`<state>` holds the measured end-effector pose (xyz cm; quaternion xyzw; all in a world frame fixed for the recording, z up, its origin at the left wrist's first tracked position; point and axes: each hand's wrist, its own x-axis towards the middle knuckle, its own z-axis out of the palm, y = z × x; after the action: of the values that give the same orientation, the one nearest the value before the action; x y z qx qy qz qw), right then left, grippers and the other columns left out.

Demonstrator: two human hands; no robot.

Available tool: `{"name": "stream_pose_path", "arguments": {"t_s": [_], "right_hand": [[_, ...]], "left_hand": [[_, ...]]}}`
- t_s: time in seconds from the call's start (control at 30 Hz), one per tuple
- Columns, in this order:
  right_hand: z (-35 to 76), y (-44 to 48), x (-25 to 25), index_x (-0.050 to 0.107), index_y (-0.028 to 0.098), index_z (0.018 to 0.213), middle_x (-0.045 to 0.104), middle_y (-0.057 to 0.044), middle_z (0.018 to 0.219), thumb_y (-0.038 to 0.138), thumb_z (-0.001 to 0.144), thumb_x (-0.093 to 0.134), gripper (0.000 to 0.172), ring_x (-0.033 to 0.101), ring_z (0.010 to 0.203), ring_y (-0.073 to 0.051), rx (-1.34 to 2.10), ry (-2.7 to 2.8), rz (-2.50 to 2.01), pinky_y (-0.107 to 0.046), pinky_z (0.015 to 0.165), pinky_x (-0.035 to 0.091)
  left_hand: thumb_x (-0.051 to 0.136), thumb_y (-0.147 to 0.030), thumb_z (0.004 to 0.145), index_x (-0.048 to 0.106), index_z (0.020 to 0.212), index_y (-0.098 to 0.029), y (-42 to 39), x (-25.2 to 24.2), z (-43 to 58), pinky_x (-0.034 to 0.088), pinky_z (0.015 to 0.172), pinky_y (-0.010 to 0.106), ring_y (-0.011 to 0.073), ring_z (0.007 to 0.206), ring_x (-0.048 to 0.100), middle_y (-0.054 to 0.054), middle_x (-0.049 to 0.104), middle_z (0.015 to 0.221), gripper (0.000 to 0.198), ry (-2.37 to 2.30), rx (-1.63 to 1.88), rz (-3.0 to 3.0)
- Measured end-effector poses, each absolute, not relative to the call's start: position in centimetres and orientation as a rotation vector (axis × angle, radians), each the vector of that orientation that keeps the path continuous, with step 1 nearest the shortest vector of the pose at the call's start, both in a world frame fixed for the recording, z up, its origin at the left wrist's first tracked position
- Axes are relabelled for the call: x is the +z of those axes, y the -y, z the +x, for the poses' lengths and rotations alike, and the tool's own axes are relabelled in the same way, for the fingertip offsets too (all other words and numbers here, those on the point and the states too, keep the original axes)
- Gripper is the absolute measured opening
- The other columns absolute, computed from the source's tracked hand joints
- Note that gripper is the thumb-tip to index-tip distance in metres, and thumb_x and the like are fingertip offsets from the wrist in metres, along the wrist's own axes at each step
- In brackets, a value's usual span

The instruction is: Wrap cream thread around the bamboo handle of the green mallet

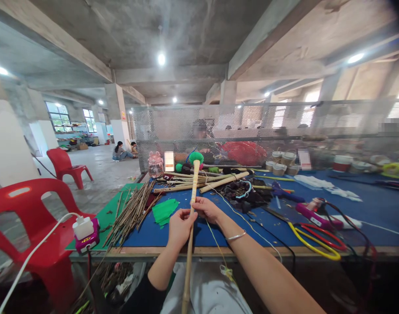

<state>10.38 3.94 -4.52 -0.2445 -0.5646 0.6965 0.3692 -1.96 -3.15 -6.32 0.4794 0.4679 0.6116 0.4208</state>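
A long pale bamboo stick with a round green padded head stands between my hands, its lower end down at my lap. Pale wrapping runs round its upper part below the head. My left hand is closed on the stick in a pinch. Just above it, my right hand pinches the stick where the wrapping ends. A thin yellowish string hangs from beneath my right hand to a small tangle over my lap. The fingertips partly hide the stick.
On the blue tabletop lie thin brown twigs, green cloth, bamboo poles and scissors with yellow and red handles. A purple power strip is at right. Red chairs stand left. A mesh screen lines the back.
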Motion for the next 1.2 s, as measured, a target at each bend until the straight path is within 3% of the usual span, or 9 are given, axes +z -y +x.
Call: {"name": "stream_pose_path", "arguments": {"t_s": [0.1,0.27,0.47,0.67,0.87,1.07,1.2], "right_hand": [[10.61,-3.79,-4.32,0.050,0.015,0.082,0.033,0.012,0.042,0.032,0.061,0.071,0.035,0.017,0.033,-0.001,1.826,1.433,-0.597,-0.017,0.033,0.005],[10.58,-3.89,-4.59,0.046,0.016,0.070,0.034,0.011,0.040,0.030,0.059,0.071,0.031,0.019,0.031,-0.001,1.749,1.462,-0.667,-0.018,0.032,0.007],[10.47,-4.11,-4.87,0.046,0.016,0.071,0.037,0.011,0.043,0.031,0.058,0.072,0.033,0.022,0.031,-0.001,1.705,1.468,-0.684,-0.018,0.033,0.009],[10.76,-3.60,-4.07,0.050,0.015,0.082,0.034,0.012,0.041,0.030,0.058,0.073,0.037,0.019,0.033,-0.001,1.817,1.432,-0.576,-0.017,0.033,0.007],[10.19,-3.61,-4.36,0.049,0.014,0.075,0.037,0.011,0.041,0.036,0.060,0.071,0.034,0.018,0.031,-0.001,1.704,1.548,-0.728,-0.019,0.032,0.005],[10.04,-4.05,-4.96,0.051,0.013,0.075,0.039,0.010,0.047,0.036,0.059,0.072,0.035,0.025,0.035,-0.001,1.655,1.550,-0.733,-0.017,0.034,0.012],[10.13,-3.90,-4.69,0.048,0.014,0.075,0.035,0.012,0.043,0.037,0.059,0.072,0.037,0.018,0.032,0.000,1.651,1.559,-0.739,-0.019,0.032,0.008]], "left_hand": [[0.068,-0.045,0.060,0.061,0.082,-0.010,3.31,-5.97,-1.96,0.040,0.047,0.021,0.0100,0.047,0.053,0.001,0.059,0.058,0.042,-1.048,1.460,1.087],[0.061,-0.045,0.067,0.058,0.083,-0.012,3.36,-6.00,-1.75,0.041,0.048,0.022,0.0106,0.049,0.054,0.002,0.060,0.061,0.038,-1.098,1.438,1.162],[0.071,-0.037,0.056,0.057,0.075,-0.014,3.42,-6.40,-1.75,0.039,0.053,0.021,0.0091,0.052,0.048,-0.002,0.054,0.059,0.033,-1.410,1.579,1.370],[0.063,-0.042,0.066,0.053,0.102,-0.013,3.64,-6.34,-1.71,0.036,0.043,0.020,0.0083,0.042,0.046,-0.006,0.051,0.053,0.047,-1.236,1.537,1.278],[0.055,-0.046,0.073,0.041,0.121,-0.014,3.57,-6.52,-1.56,0.037,0.043,0.021,0.0102,0.043,0.052,-0.001,0.059,0.059,0.059,-1.117,1.434,1.242],[0.068,-0.040,0.062,0.048,0.109,-0.014,3.52,-6.14,-1.67,0.036,0.045,0.020,0.0088,0.046,0.049,-0.003,0.057,0.061,0.058,-1.234,1.543,1.266],[0.069,-0.033,0.061,0.048,0.109,-0.012,3.54,-6.11,-1.93,0.038,0.051,0.020,0.0097,0.051,0.051,-0.003,0.057,0.059,0.056,-1.272,1.541,1.287]]}}
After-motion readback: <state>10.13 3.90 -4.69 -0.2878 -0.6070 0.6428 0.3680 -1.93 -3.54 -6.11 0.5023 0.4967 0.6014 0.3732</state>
